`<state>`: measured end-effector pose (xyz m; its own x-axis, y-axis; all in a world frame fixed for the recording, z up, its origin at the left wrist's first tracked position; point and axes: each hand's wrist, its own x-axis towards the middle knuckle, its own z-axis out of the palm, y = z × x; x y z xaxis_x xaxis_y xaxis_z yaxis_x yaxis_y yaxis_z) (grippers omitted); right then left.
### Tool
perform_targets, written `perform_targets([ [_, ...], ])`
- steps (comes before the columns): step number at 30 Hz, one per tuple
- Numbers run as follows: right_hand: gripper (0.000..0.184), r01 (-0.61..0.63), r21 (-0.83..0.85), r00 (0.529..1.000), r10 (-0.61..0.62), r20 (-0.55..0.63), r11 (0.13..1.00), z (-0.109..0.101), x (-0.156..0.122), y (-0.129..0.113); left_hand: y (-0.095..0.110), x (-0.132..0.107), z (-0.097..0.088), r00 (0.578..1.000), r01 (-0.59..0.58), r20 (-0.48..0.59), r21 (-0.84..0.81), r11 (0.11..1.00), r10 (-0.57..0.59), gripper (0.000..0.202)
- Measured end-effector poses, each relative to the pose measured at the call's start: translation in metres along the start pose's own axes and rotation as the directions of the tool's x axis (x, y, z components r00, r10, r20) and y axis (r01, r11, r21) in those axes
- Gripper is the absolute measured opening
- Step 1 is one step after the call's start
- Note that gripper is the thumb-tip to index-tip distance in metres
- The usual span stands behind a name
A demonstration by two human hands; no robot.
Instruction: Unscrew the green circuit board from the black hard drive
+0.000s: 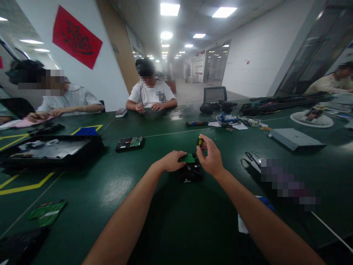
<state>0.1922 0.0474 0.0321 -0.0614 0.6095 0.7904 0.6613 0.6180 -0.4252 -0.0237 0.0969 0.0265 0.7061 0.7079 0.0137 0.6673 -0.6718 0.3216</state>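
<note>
You have the green counter [118, 232] before you, a black tray [92, 157] to your left. Your right hand [211, 156] and left hand [174, 161] are apart. The left touches a black drive [191, 172] on the counter ahead, whether gripping I cannot tell; a green board [189, 158] tops it. Your right pinches a yellow-and-black tool [200, 141].

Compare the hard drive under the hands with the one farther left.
The left hand touches the near hard drive; the far hard drive lies untouched. The near hard drive's green circuit board shows toward its far end; the far hard drive's, toward its right. Both lie on the green table.
</note>
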Motion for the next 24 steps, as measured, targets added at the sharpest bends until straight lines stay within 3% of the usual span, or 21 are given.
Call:
perform_targets([
  [24,0.048,0.003,0.019,1.000,-0.003,-0.003,1.000,-0.0050,0.0006,-0.0022,-0.0023,0.0005,0.0019,1.000,0.009,0.013,-0.005,1.000,-0.009,0.062],
])
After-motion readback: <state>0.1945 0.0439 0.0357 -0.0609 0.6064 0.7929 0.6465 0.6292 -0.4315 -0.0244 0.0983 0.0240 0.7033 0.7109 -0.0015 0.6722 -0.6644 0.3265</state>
